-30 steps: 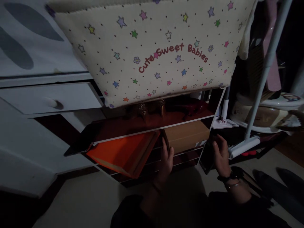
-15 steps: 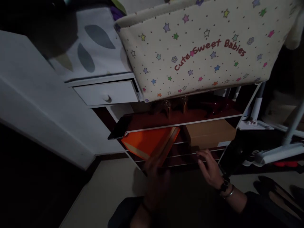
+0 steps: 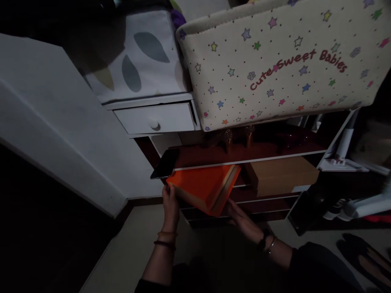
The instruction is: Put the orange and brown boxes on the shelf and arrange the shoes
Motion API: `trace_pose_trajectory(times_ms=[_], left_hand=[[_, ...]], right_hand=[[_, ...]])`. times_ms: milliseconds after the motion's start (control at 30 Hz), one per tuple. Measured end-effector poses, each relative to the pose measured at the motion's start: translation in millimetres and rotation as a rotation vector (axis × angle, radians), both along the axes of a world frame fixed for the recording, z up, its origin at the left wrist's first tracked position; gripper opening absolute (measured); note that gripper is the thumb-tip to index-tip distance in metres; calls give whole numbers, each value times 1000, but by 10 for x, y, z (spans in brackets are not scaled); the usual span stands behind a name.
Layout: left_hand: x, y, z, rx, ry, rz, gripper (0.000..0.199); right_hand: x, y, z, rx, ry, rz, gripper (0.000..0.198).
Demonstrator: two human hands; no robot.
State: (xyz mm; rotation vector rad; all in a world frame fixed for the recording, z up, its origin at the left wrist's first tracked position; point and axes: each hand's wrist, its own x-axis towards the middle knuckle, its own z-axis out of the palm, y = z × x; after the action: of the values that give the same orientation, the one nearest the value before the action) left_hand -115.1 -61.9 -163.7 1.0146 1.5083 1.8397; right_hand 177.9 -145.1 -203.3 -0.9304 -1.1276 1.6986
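An orange box (image 3: 201, 183) with tan edges sticks out at an angle from a shelf of the dark red rack. My left hand (image 3: 171, 205) is closed on its left front corner, with the thumb against the side. At the lower right corner, my right hand (image 3: 241, 217) holds the box from the side, its fingers partly hidden under and behind it. A brown cardboard box (image 3: 285, 175) lies on the same shelf to the right. Above the orange box, a black phone-like slab (image 3: 165, 165) overhangs the left end of the upper shelf.
High-heeled shoes (image 3: 229, 140) stand on the upper shelf (image 3: 195, 156). A star-patterned fabric bin (image 3: 275, 81) and a white drawer (image 3: 155, 118) are above. A white wall (image 3: 91, 142) borders the left. Dark flat shoes (image 3: 360, 254) lie on the floor at right.
My left hand has moved left and up onto the box's left corner. My right hand has moved left from near the cardboard box to the orange box. The view has shifted slightly left.
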Motion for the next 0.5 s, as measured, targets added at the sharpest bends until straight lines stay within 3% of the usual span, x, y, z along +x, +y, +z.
trace_pose_trajectory(times_ms=[100,267,500], left_hand=[[43,-7,32,25,-21,-54,48],[80,-200,9,-27,38,9,58],[191,-412,-115,-82,34,-52,61]], right_hand=[[-130,35,78,40,118,15,98],[-237,61,123,59,234,5,95],[-145,126,189,92,201,-196,96]])
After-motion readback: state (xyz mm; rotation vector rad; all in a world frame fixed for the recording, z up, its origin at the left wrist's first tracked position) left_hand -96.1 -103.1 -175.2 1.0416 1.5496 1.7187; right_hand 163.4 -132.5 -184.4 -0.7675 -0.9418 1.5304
